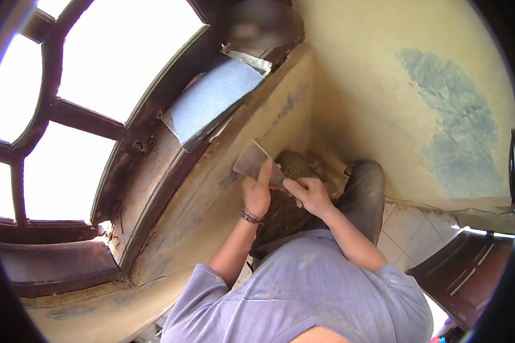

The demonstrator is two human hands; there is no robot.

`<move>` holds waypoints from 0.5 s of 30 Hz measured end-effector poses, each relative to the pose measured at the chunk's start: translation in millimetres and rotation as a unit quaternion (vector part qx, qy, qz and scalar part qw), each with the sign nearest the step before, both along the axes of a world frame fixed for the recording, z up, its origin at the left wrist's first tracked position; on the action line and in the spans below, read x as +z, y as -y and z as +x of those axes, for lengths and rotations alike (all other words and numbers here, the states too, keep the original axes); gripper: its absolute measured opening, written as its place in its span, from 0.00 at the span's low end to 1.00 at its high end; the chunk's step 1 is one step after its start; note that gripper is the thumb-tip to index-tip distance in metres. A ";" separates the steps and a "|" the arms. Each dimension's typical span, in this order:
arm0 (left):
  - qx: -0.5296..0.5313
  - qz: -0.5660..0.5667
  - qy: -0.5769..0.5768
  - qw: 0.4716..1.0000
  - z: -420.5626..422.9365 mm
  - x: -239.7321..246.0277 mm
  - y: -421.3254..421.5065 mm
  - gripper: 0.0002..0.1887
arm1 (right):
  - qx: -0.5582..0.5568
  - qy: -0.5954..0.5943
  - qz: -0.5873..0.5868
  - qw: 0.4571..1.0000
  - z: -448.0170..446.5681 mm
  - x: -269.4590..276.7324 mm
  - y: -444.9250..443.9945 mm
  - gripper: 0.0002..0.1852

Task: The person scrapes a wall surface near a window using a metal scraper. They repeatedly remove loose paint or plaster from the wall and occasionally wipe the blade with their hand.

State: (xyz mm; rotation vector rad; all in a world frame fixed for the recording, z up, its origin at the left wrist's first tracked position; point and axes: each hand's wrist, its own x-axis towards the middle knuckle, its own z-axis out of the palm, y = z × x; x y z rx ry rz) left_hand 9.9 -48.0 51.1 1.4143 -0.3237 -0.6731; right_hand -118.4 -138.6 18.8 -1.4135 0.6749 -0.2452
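A broad, flat metal scraper or putty knife (254, 160) is held in front of me, its wide blade pointing up and left. My left hand (257, 193), with a dark bracelet at the wrist, grips the blade's side, thumb lying on its face. At the narrow end, my right hand (311, 195) is closed around the handle, which is mostly hidden by the fingers. Both hands are over my lap, beside the yellowish wall under the window. A folded blue sheet (219, 100) lies on the windowsill.
A dark wooden window frame (88, 118) curves along the left. The right wall (352, 77) bears a grey-blue patch (459, 124). Pale floor tiles (407, 231) and a dark wooden panel (463, 274) are at lower right. Whitish paper (257, 63) sticks out behind the blue sheet.
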 end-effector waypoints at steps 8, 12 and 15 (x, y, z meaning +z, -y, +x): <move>-0.011 0.012 -0.028 0.999 -2.4 -2.9 0.4 0.21 | -0.002 -0.018 -0.007 1.000 0.0 -8.7 2.7 0.30; -0.027 0.001 -0.007 1.000 0.5 6.0 2.9 0.21 | 0.004 -0.019 -0.002 1.000 -3.4 0.3 4.8 0.31; -0.028 -0.013 0.003 1.000 1.0 -3.4 -1.8 0.21 | 0.001 -0.019 -0.003 1.000 -1.6 -0.4 3.0 0.31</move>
